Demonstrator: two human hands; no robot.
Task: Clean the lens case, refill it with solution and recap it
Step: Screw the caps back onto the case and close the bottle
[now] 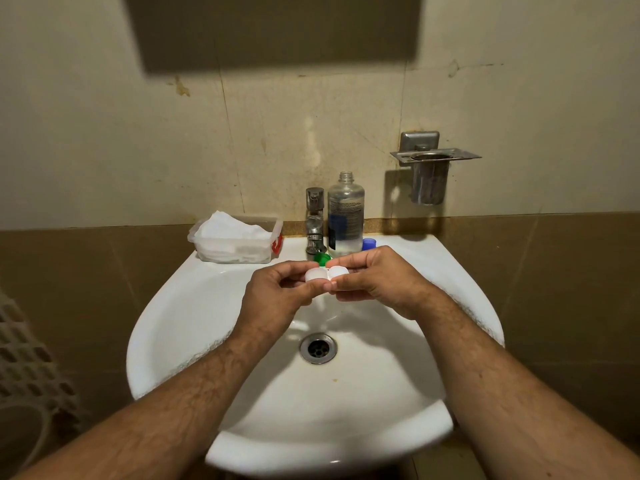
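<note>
The back ledge of the sink (408,268) is crowded: a tissue box (235,242) at the left, then the tap (315,220), an uncapped bottle (345,213), a green cap (322,258) and a blue cap (369,243) packed close together. Both hands, left hand (277,292) and right hand (377,278), hang just before them. The basin around the drain (318,348) lies open. A wall-mounted cup holder (431,174) juts out at the right.
</note>
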